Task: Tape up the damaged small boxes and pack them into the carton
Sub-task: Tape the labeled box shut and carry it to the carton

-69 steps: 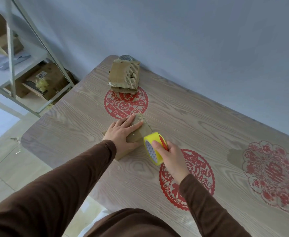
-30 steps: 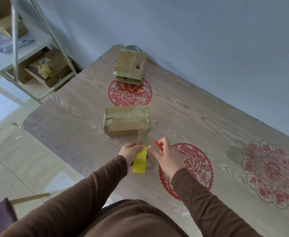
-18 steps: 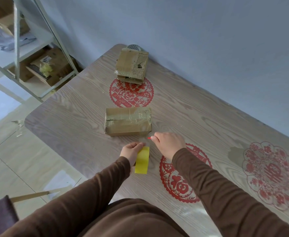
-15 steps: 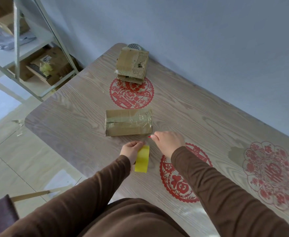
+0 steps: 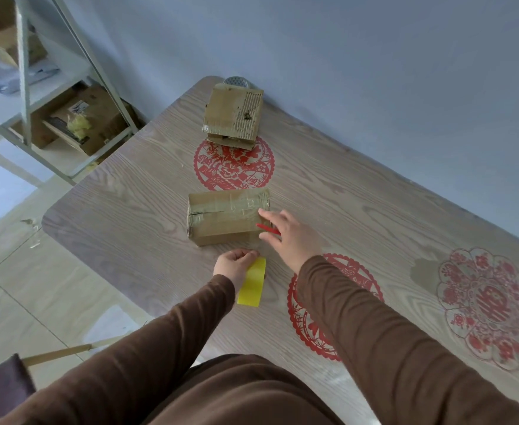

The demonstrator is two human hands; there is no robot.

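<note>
Right hand, fingers spread over the right end of the taped box, a red cutter tucked against the palm. Left hand clamped on the yellow tape roll just near of that box. Farther along the tabletop, near the wall, a second, torn box.

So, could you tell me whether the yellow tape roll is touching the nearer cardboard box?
Apart. The head view shows bare table between the yellow tape roll and the nearer cardboard box.
</note>
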